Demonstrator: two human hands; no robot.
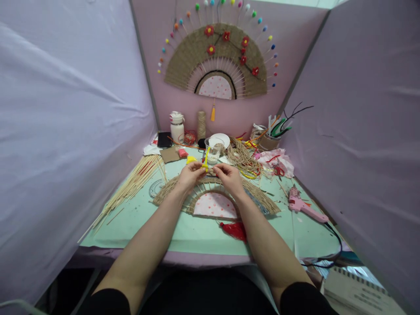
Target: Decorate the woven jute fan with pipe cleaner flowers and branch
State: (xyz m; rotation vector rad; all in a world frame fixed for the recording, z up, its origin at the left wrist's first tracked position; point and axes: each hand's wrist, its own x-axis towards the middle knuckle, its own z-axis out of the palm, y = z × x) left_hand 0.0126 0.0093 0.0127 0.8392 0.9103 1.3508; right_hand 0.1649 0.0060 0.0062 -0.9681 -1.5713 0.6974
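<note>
Between my fingertips is a thin yellow strip [207, 161], bent and standing up from the pinch; it looks like a fuzzy craft stem, though its material is hard to make out. My left hand [193, 175] is closed on its lower part. Close beside it, my right hand [228, 176] is pinched, and I cannot make out what lies in those fingers. Under both hands a twine-wrapped fan [170, 191] lies on the table, with a dotted half-round cloth [215, 205] at its base. A red tassel [233, 230] rests below the fan, partly behind my right forearm.
Bamboo sticks [131, 183] lie at left, near a clear protractor [155, 187]. A pink glue gun [305, 208] with a cord is at right. Behind stand a white bottle [177, 129], a twine spool [201, 124] and a twine heap [244, 155]. A finished fan [183, 54] hangs above.
</note>
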